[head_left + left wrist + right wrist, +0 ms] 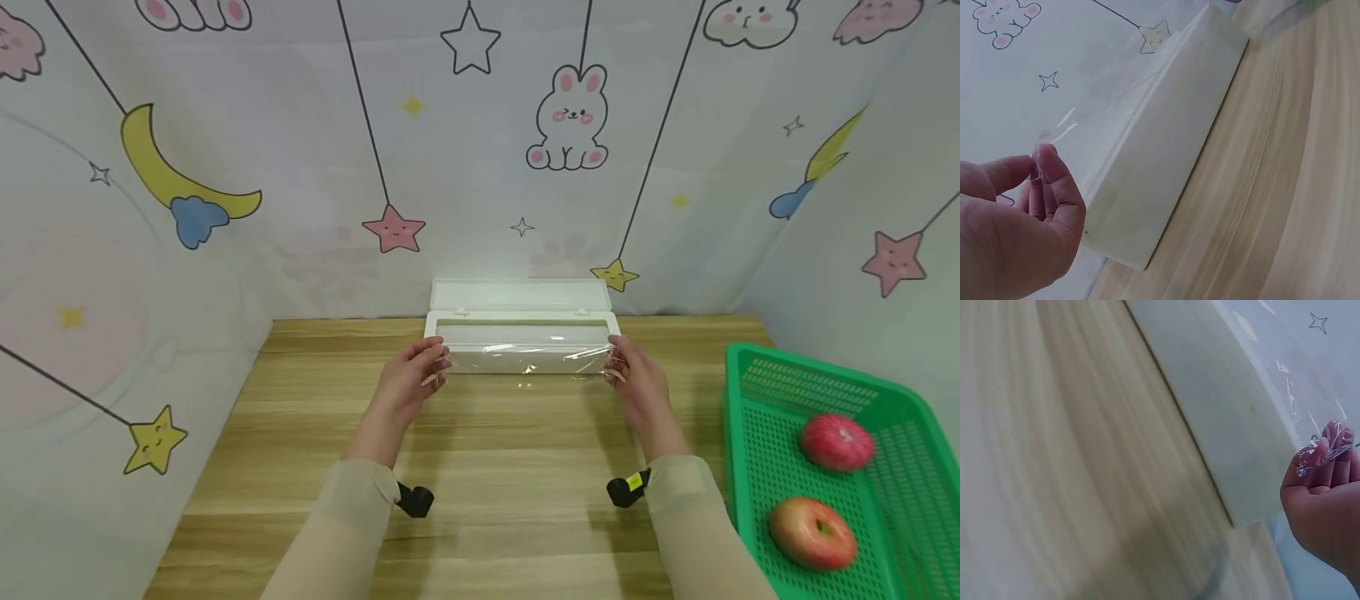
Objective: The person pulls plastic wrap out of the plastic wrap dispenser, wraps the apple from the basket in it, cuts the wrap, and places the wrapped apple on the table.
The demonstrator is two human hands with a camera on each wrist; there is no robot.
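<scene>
A long white cling film dispenser box point(517, 360) stands at the back of the table, its lid point(521, 295) tipped up against the backdrop. Clear cling film point(525, 353) stretches across the front of the box between both hands. My left hand point(408, 379) pinches one corner of the film between thumb and fingers at the box's left end. At the right end, my right hand point(637, 375) grips the other corner; the film point(1325, 450) bunches up in its fingers in the right wrist view. In the left wrist view the box's long front wall point(1166, 131) runs beside the left hand.
A green plastic basket point(738, 433) stands on the right of the wooden table point(517, 483). Inside it lie a red apple point(812, 534) and a round pink-red fruit point(837, 442). A white curtain point(480, 167) with cartoon prints encloses the back and sides.
</scene>
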